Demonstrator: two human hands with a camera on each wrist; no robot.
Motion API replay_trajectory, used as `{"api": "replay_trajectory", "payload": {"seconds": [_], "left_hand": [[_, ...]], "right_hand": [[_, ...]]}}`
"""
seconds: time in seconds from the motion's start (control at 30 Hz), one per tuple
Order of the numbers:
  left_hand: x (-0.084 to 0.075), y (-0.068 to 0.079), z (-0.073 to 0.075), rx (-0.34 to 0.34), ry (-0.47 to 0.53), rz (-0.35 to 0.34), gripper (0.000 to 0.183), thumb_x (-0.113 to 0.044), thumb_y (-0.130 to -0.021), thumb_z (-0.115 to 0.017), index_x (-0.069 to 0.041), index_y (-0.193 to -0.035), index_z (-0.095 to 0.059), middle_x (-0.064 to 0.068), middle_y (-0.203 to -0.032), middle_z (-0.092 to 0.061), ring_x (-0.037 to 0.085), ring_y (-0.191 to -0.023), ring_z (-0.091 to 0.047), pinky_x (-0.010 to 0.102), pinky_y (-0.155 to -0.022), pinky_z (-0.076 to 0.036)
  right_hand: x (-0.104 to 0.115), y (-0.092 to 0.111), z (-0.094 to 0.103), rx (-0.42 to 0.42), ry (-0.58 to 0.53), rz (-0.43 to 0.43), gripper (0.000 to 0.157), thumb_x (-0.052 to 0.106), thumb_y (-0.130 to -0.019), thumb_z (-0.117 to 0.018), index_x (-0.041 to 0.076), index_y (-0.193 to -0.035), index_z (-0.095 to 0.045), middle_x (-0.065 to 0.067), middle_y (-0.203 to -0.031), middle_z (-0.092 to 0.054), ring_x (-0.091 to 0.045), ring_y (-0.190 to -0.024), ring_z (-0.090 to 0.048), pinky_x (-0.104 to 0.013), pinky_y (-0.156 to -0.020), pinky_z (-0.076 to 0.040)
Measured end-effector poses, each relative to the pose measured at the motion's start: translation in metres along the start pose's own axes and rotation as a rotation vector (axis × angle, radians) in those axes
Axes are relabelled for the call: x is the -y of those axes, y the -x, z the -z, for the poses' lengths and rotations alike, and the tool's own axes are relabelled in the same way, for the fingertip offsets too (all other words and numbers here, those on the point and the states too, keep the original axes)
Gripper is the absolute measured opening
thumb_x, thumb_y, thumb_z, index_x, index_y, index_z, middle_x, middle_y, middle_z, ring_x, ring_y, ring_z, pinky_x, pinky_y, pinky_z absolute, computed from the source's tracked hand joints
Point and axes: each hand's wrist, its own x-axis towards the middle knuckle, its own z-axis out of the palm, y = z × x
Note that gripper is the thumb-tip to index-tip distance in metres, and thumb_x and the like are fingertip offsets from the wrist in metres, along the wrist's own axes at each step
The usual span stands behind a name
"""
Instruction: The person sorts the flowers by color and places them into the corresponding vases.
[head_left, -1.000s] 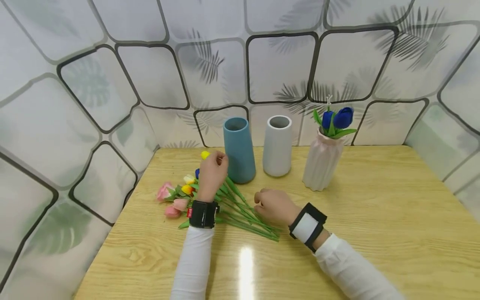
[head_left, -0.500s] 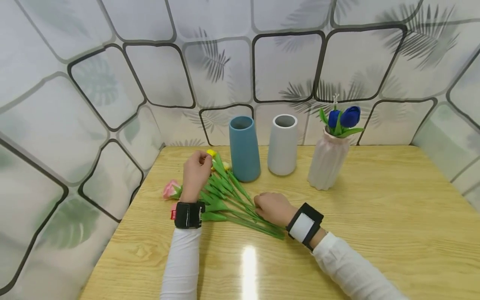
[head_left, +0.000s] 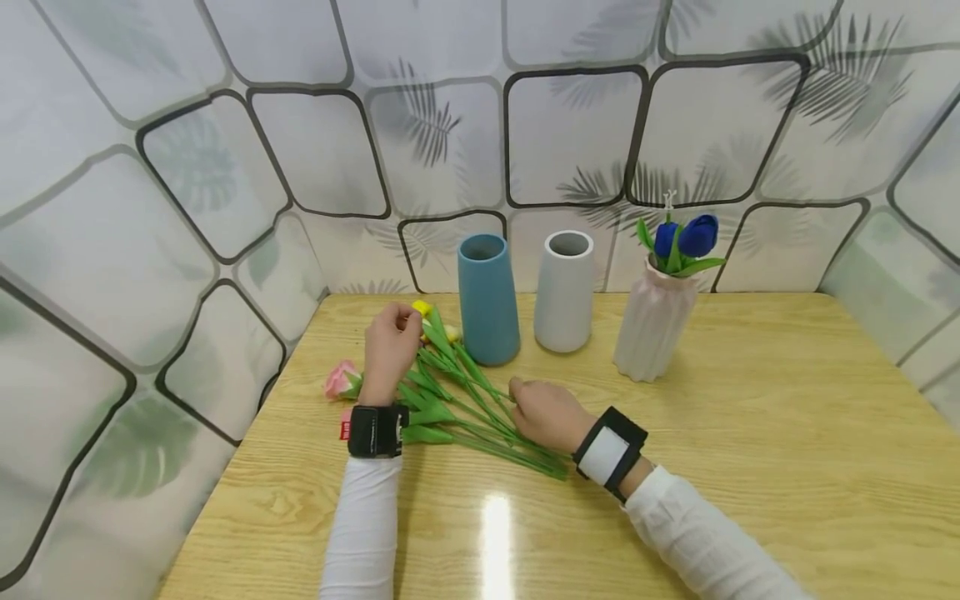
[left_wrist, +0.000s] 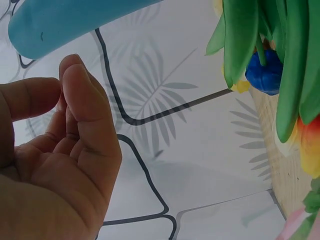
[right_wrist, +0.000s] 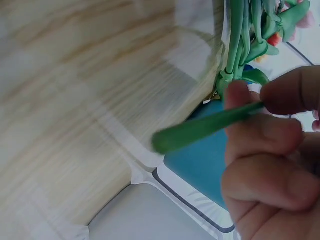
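Note:
My right hand (head_left: 551,412) pinches a green flower stem (right_wrist: 200,130) between thumb and index finger; its cut end sticks out past the fingers. That stem leads toward a bunch of artificial tulips with green leaves (head_left: 427,434) lying on the table. My left hand (head_left: 392,346) hovers over the flower-head end, fingers loosely curled, thumb tip by the index fingertip, nothing visible between them. Beside it show a yellow tulip (head_left: 422,307) and a pink flower (head_left: 342,380). A blue tulip (left_wrist: 265,75) appears in the left wrist view; the left forearm hides other heads.
Behind the stems stands a tall blue vase (head_left: 489,308), then a white vase (head_left: 564,300) to its right. Farther right, a pleated pale pink vase (head_left: 654,325) holds blue tulips (head_left: 697,236). A patterned backdrop (head_left: 442,183) rises along the table's (head_left: 750,467) back and sides.
My left hand has moved left, away from the blue vase. The right fingers now pinch a stem, raised slightly from the bunch.

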Motion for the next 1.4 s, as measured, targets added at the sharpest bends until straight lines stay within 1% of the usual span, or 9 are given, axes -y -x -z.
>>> {"api": "replay_trajectory", "payload": {"seconds": [0.13,0.3,0.4,0.57,0.77,0.9,1.07,1.2,1.4], "left_hand": [[0.001,0.0,-0.001,-0.009,-0.002,0.007,0.021,-0.021,-0.098,-0.048,-0.006,-0.103,-0.061,0.012,-0.081,-0.062,0.031,-0.07,-0.063,0.033,-0.053,-0.043],[0.001,0.0,-0.001,-0.002,0.0,0.019,0.022,-0.022,-0.098,-0.047,-0.006,-0.105,-0.061,0.012,-0.083,-0.062,0.027,-0.067,-0.061,0.032,-0.053,-0.044],[0.001,0.0,0.001,-0.014,-0.014,0.03,0.023,-0.023,-0.098,-0.048,-0.007,-0.105,-0.062,0.012,-0.083,-0.062,0.024,-0.063,-0.057,0.031,-0.052,-0.042],[0.002,-0.001,0.003,-0.033,-0.056,0.023,0.023,-0.023,-0.098,-0.048,-0.007,-0.106,-0.062,0.011,-0.084,-0.061,0.022,-0.058,-0.049,0.031,-0.051,-0.038],[0.001,-0.002,0.0,-0.061,-0.033,0.078,0.026,-0.02,-0.097,-0.047,-0.007,-0.117,-0.056,0.011,-0.087,-0.058,0.022,-0.061,-0.049,0.032,-0.053,-0.039],[0.003,-0.002,-0.002,-0.085,0.0,0.096,0.028,-0.019,-0.097,-0.047,-0.009,-0.123,-0.05,0.01,-0.083,-0.055,0.021,-0.055,-0.045,0.031,-0.049,-0.037],[0.006,-0.001,-0.007,-0.027,0.002,0.068,0.029,-0.019,-0.098,-0.044,-0.008,-0.125,-0.048,0.01,-0.083,-0.054,0.019,-0.053,-0.043,0.03,-0.048,-0.035],[0.007,0.001,-0.014,0.033,0.008,0.04,0.027,-0.018,-0.099,-0.043,-0.007,-0.123,-0.048,0.01,-0.081,-0.052,0.019,-0.05,-0.038,0.03,-0.047,-0.031],[-0.001,0.005,-0.03,0.102,-0.01,-0.005,0.027,-0.017,-0.099,-0.045,-0.004,-0.122,-0.05,0.011,-0.08,-0.053,0.018,-0.05,-0.035,0.031,-0.048,-0.031]], "right_hand": [[-0.002,0.002,0.0,-0.024,-0.035,-0.004,0.012,0.015,-0.096,-0.052,0.011,-0.085,-0.048,0.004,-0.054,-0.042,-0.007,-0.044,-0.037,-0.023,-0.043,-0.031],[-0.011,0.011,0.001,-0.065,-0.029,-0.012,0.011,0.016,-0.096,-0.055,0.008,-0.103,-0.055,0.0,-0.068,-0.06,-0.007,-0.052,-0.05,-0.025,-0.048,-0.04],[-0.018,0.02,0.003,-0.072,-0.029,-0.046,0.017,0.014,-0.097,-0.053,0.007,-0.112,-0.054,0.002,-0.07,-0.061,-0.006,-0.053,-0.051,-0.024,-0.049,-0.041],[-0.028,0.031,0.006,-0.093,-0.105,-0.072,0.018,0.012,-0.099,-0.046,0.003,-0.114,-0.05,0.006,-0.059,-0.046,-0.006,-0.047,-0.04,-0.023,-0.045,-0.035],[-0.035,0.037,0.011,-0.173,-0.167,-0.084,0.017,0.01,-0.098,-0.045,0.001,-0.112,-0.052,-0.001,-0.076,-0.056,-0.008,-0.058,-0.047,-0.025,-0.054,-0.042],[-0.036,0.038,0.014,-0.225,-0.19,-0.081,0.017,0.009,-0.099,-0.044,0.002,-0.112,-0.052,-0.002,-0.082,-0.055,-0.009,-0.064,-0.048,-0.028,-0.059,-0.043],[-0.039,0.038,0.017,-0.298,-0.206,-0.057,0.022,0.007,-0.1,-0.042,0.001,-0.121,-0.045,0.001,-0.072,-0.048,-0.008,-0.054,-0.042,-0.025,-0.05,-0.038],[-0.041,0.039,0.02,-0.388,-0.209,-0.024,0.029,0.007,-0.1,-0.041,-0.001,-0.128,-0.039,0.0,-0.072,-0.05,-0.006,-0.051,-0.04,-0.023,-0.047,-0.036],[-0.046,0.041,0.026,-0.519,-0.247,0.027,0.02,0.005,-0.099,-0.041,0.001,-0.119,-0.044,0.001,-0.072,-0.047,-0.004,-0.048,-0.035,-0.021,-0.043,-0.033]]}}
